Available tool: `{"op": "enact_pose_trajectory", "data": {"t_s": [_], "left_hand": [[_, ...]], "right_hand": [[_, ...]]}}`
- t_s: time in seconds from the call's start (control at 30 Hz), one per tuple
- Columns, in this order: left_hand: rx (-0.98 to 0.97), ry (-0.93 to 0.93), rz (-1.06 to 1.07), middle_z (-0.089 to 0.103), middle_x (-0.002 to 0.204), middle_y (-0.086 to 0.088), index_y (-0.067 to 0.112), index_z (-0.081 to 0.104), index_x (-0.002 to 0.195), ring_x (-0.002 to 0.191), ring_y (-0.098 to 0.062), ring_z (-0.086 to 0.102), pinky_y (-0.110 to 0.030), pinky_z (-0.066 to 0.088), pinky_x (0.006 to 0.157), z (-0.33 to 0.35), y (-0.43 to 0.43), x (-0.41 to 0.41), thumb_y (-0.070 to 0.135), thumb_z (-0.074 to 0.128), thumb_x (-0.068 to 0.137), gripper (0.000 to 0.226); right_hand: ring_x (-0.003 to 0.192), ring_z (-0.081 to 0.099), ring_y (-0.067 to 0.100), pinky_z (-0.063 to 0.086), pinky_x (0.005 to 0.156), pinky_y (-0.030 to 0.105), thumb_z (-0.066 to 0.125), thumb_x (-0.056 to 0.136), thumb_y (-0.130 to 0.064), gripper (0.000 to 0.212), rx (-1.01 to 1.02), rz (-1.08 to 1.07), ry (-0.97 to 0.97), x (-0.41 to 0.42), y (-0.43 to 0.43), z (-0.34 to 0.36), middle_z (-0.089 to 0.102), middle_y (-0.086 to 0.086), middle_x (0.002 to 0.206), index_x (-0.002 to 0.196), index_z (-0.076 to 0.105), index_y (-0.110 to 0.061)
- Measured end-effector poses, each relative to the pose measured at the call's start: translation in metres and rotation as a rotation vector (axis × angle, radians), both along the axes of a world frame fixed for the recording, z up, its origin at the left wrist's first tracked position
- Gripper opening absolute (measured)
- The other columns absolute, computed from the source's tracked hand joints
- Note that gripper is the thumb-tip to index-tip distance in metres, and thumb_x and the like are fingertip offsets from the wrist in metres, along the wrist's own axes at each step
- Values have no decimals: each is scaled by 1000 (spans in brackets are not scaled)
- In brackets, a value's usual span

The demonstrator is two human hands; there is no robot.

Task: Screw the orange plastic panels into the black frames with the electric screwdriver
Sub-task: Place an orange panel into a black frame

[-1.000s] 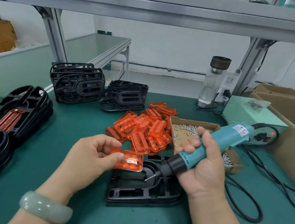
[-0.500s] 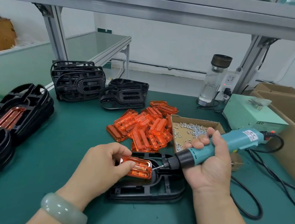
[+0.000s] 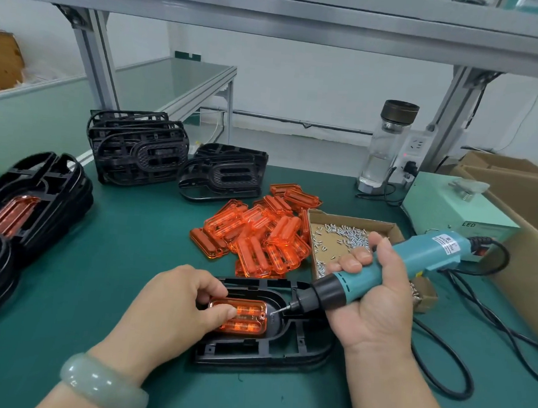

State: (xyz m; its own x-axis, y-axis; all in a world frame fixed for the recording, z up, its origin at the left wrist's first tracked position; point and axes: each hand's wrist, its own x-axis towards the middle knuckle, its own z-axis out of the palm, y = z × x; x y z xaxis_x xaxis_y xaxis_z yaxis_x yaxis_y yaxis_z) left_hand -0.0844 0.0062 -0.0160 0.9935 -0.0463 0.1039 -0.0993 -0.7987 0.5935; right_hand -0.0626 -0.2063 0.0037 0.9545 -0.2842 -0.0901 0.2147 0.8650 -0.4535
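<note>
Head camera, looking down: the left hand [image 3: 169, 305] pinches the orange panel [image 3: 247, 318] between thumb and fingers, the panel lying in the oval recess of the black frame [image 3: 282, 351], which sits flat on the green worktop [image 3: 122, 256]. The right hand [image 3: 378, 306] is wrapped round the teal electric screwdriver [image 3: 418, 257], tilted, bit tip right at the panel's right end. Just behind the frame, a heap of loose orange panels [image 3: 259, 232], and beside it a cardboard tray of screws [image 3: 349, 234].
</note>
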Motion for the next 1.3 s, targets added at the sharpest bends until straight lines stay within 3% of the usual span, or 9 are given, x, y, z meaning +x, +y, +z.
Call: {"op": "enact_pose_trajectory", "data": {"t_s": [0.23, 0.43, 0.73, 0.9, 1.1, 1.3], "left_hand": [[5, 19, -8, 58, 75, 9, 46, 55, 73, 65, 0, 52, -12, 34, 57, -3, -2, 0, 47, 76, 69, 21], [12, 18, -3, 62, 74, 8, 35, 56, 71, 62, -2, 52, -14, 34, 55, -3, -3, -1, 45, 76, 69, 22], [49, 58, -69, 55, 82, 12, 41, 62, 66, 66, -1, 52, -13, 34, 59, 4, 1, -2, 45, 77, 69, 16], [85, 73, -114, 56, 80, 12, 38, 69, 68, 72, -3, 55, -18, 44, 68, 5, -2, -1, 39, 73, 76, 9], [136, 41, -131, 54, 74, 14, 38, 64, 63, 69, 1, 53, -10, 35, 57, 3, -10, -5, 42, 72, 76, 16], [159, 59, -151, 56, 71, 15, 39, 66, 69, 72, 3, 55, -11, 40, 57, 9, -9, -5, 49, 68, 76, 13]], "right_hand": [[44, 44, 5, 39, 57, 22, 65, 74, -26, 14, -9, 2, -6, 0, 1, -1, 46, -10, 57, 86, 56, -22], [45, 44, 5, 38, 59, 22, 66, 74, -25, 17, -12, 10, 1, 0, 1, -2, 47, -9, 58, 88, 57, -22], [45, 44, 5, 41, 55, 21, 65, 74, -26, 18, -7, 20, -3, 0, -1, -1, 47, -10, 58, 88, 57, -22], [45, 45, 5, 42, 54, 21, 64, 75, -27, 17, -9, 11, -10, 1, -1, 0, 47, -10, 58, 89, 56, -23], [45, 44, 5, 42, 53, 21, 64, 74, -26, 18, -22, -2, -13, -2, -2, 1, 47, -10, 58, 89, 56, -23], [45, 44, 6, 43, 51, 19, 63, 83, -24, 9, -64, -12, -6, -3, -5, 4, 47, -8, 58, 89, 56, -22]]}}
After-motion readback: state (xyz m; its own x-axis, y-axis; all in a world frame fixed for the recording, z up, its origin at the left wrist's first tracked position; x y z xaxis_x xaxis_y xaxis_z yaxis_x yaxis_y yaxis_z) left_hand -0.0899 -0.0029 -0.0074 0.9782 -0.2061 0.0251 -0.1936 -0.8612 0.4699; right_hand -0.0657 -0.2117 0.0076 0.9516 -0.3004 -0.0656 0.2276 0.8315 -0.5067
